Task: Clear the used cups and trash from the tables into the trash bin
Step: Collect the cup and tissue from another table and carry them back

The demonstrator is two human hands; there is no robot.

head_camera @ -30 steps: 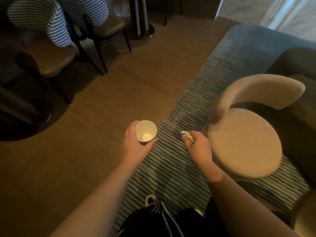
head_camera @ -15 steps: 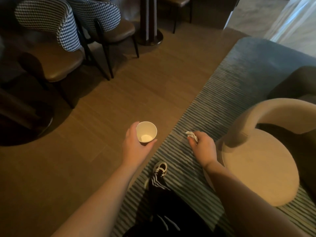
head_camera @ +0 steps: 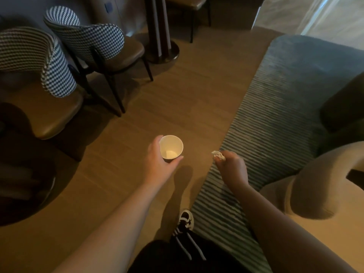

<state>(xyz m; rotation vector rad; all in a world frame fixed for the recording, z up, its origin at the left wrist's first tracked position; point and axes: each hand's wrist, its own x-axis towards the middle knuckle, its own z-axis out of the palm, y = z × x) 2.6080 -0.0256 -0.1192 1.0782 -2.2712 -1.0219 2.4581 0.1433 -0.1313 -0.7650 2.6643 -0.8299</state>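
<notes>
Head view, change: compared with a second ago, the beige chair [head_camera: 315, 186] has slid from beside the right wrist out to the lower right edge, and the checked chairs [head_camera: 84, 42] and the pedestal base [head_camera: 163, 52] have drawn nearer and lower in the picture. One shoe [head_camera: 185, 219] is now planted at the seam between wood floor [head_camera: 177, 99] and striped rug [head_camera: 275, 115]. Reading: the person is walking forward, load in hand; both items are unchanged in the grasp. Judged stage: carrying to the bin. No bin and no counter show, so how far is left cannot be told.

Hands: left hand [head_camera: 160, 162] wrapped round a paper cup [head_camera: 171, 147], thumb on the near side, fingers at the far wall, cup upright and held over the wood floor. Right hand [head_camera: 232, 168] curled, pinching a small white wad [head_camera: 218, 155] that sticks out at the fingertips, held over the rug's edge. The two hands are apart, level with one another.

Containers: cup, one. Interior pale; a lighter patch lies at the bottom, either dregs or reflected light, not decidable. No lid. Spill risk judged low while it is kept upright.
</notes>
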